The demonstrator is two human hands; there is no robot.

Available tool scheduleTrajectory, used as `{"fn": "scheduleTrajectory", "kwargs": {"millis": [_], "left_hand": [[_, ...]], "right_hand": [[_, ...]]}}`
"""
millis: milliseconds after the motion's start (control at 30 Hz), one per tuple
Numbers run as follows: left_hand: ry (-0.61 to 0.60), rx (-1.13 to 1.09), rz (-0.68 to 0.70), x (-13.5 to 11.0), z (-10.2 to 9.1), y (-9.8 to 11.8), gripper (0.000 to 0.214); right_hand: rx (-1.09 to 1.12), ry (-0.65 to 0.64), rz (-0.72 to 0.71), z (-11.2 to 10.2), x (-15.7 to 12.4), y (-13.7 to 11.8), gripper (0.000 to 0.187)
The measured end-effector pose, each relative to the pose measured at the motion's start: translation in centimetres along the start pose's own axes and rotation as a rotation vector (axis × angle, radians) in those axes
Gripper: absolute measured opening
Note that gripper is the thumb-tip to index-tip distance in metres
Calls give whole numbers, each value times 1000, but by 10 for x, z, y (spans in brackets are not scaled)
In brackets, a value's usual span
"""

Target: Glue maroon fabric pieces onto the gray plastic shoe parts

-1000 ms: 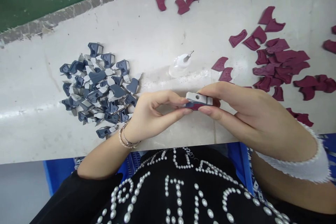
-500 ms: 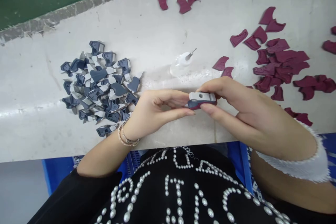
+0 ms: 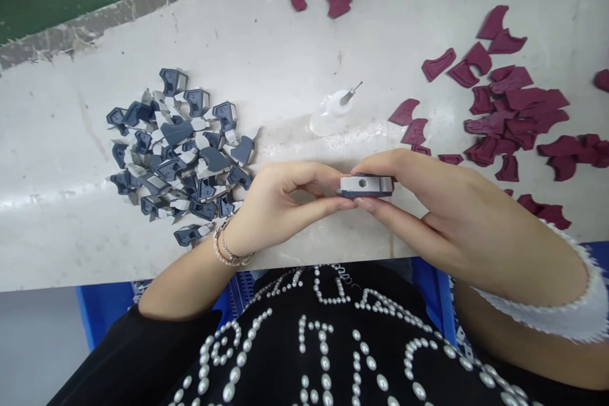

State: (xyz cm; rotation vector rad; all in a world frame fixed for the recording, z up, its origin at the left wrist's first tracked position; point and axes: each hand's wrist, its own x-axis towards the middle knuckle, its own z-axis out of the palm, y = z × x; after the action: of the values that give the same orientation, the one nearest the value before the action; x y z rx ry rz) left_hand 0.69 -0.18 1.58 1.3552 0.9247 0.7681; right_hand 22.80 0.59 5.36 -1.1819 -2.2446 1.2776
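Two fingertip pinches met at the centre: the left hand and the right hand gripped a pale grey moulded piece from either end, its hexagonal hole turned up, held over the white workbench. Just beyond sat a needle-tipped plastic bottle, with slate-blue parts heaped left and maroon cut pieces scattered right.
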Motion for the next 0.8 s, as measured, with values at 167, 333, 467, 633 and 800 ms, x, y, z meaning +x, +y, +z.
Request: {"fn": "scheduleTrajectory", "kwargs": {"millis": [167, 333, 467, 633, 800], "left_hand": [[3, 100, 78, 0, 0, -1, 11], [39, 98, 91, 1, 0, -3, 11], [12, 32, 39, 0, -1, -3, 25], [1, -54, -99, 0, 1, -3, 31], [-12, -76, -187, 1, 2, -3, 31]], "right_hand": [[55, -23, 8, 1, 1, 2, 8], [48, 2, 18, -2, 1, 2, 14], [79, 8, 41, -3, 3, 4, 18], [115, -19, 87, 2, 5, 8, 20], [105, -32, 101, 5, 6, 7, 21]]}}
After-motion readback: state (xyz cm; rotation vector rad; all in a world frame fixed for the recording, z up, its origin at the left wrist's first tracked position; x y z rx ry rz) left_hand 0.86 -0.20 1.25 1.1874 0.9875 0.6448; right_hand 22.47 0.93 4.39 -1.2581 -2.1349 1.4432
